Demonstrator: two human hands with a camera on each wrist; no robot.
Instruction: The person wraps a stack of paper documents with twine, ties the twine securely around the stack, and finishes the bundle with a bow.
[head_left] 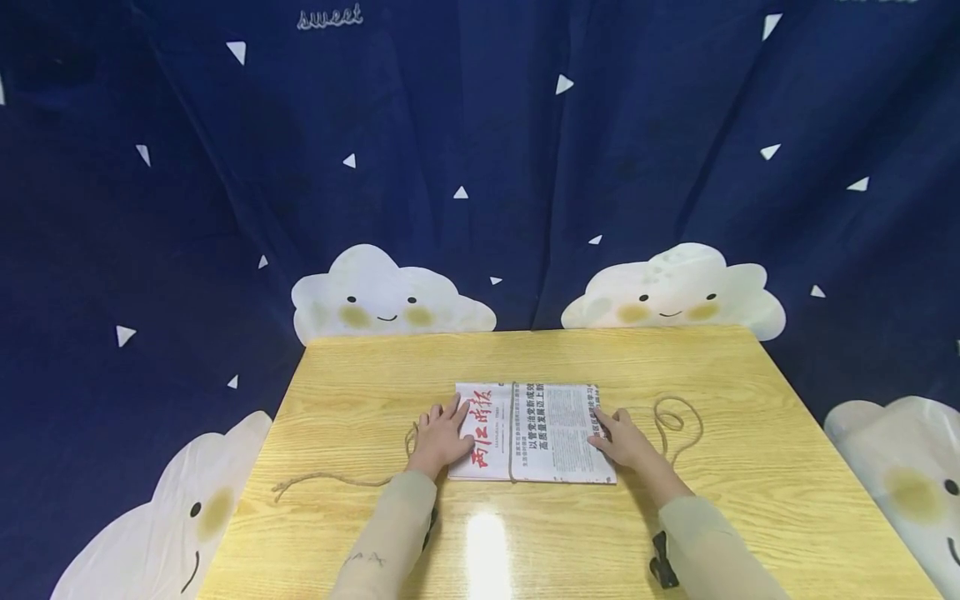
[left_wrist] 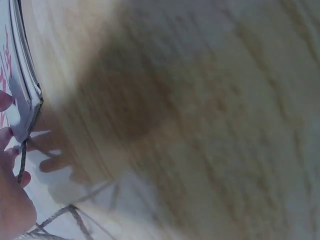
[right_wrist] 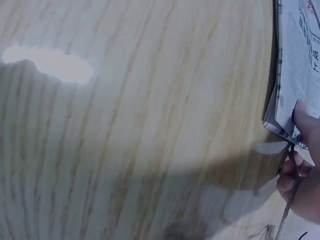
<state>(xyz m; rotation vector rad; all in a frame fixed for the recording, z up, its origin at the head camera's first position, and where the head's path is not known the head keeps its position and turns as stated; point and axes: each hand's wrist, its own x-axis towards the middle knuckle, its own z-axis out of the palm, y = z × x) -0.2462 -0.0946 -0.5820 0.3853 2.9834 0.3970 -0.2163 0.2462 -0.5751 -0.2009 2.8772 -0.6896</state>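
A folded newspaper [head_left: 566, 433] with red and black print lies on the wooden table. A strand of brown twine [head_left: 513, 433] crosses over it near the middle. My left hand [head_left: 442, 437] rests at its left edge, thumb and fingers spread over the paper. At the opposite edge, my right hand [head_left: 624, 442] grips the newspaper; its thumb presses on top while other fingers curl beside the edge, as the right wrist view shows. Close to those curled fingers, a length of twine [right_wrist: 287, 210] comes out by the newspaper's edge. The left wrist view shows fingertips on the paper [left_wrist: 17, 95].
On the table [head_left: 555, 542], one twine end [head_left: 322, 477] trails left, while a loose twine loop [head_left: 678, 425] lies right of the newspaper. A dark blue curtain [head_left: 465, 125] with white triangles and smiling clouds hangs behind the table and down its sides.
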